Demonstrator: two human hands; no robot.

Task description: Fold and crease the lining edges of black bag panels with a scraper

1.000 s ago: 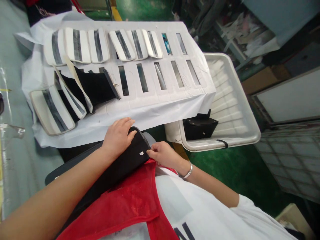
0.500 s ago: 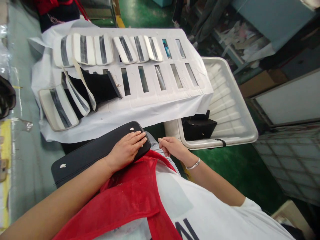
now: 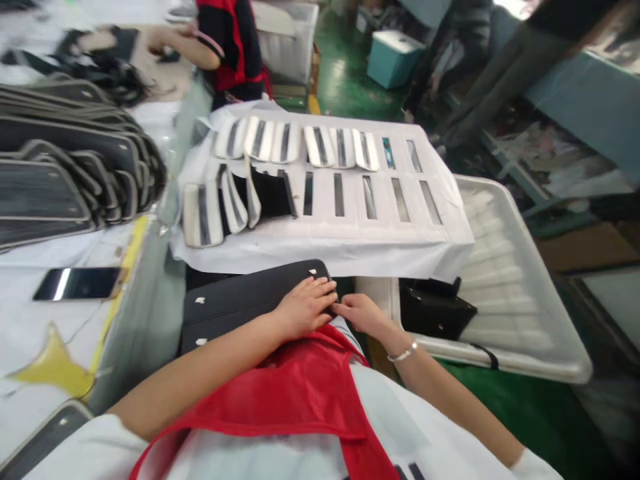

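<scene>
Black padded panel [image 3: 250, 300] lay across the person's lap, the left hand [image 3: 305, 310] flat and open on its end, the right hand [image 3: 363, 313] curled at its edge, its grip unclear. On the slotted white sheet [image 3: 350, 230], 6 back-row slots carried white-edged pieces [image 3: 320, 143] while 7 slots stood bare. The white tray [image 3: 505, 267] held 1 black bag [image 3: 435, 313]

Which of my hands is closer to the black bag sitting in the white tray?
Right. The right hand is close beside the black bag, not touching; the left hand lies farther off, on the black panel.
</scene>
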